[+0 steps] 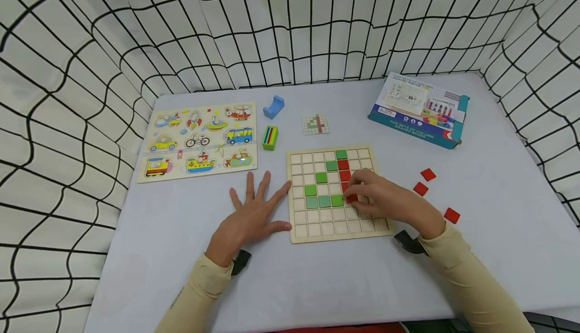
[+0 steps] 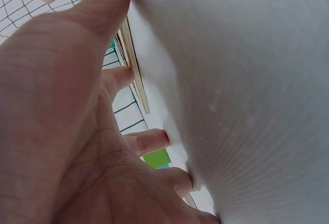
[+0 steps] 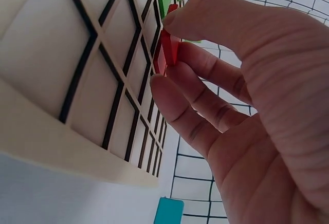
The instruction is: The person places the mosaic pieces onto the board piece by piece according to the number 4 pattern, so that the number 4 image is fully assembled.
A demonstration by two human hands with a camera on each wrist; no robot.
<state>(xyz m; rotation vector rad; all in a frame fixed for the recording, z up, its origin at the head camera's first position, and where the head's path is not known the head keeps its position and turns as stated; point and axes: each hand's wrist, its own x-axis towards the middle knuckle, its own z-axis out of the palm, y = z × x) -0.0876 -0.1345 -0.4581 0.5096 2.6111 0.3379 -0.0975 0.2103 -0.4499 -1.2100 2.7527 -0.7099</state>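
Note:
A wooden grid board (image 1: 317, 237) lies on the white table, holding several green square tiles (image 1: 321, 177) in a diagonal and a row, and a column of red tiles (image 1: 344, 164). My right hand (image 1: 385, 197) pinches a red tile (image 3: 171, 36) between thumb and fingers at the lower end of that red column. In the right wrist view the tile is tilted against the board. My left hand (image 1: 249, 217) lies with fingers spread on the table, its thumb and little finger at the board's left edge.
Three loose red tiles (image 1: 421, 189) lie right of the board. A small pattern card (image 1: 315, 124), a green striped block (image 1: 270, 138) and a blue block (image 1: 274, 107) sit behind it. A picture puzzle (image 1: 199, 141) is at left, a box (image 1: 419, 109) at back right. Black netting surrounds the table.

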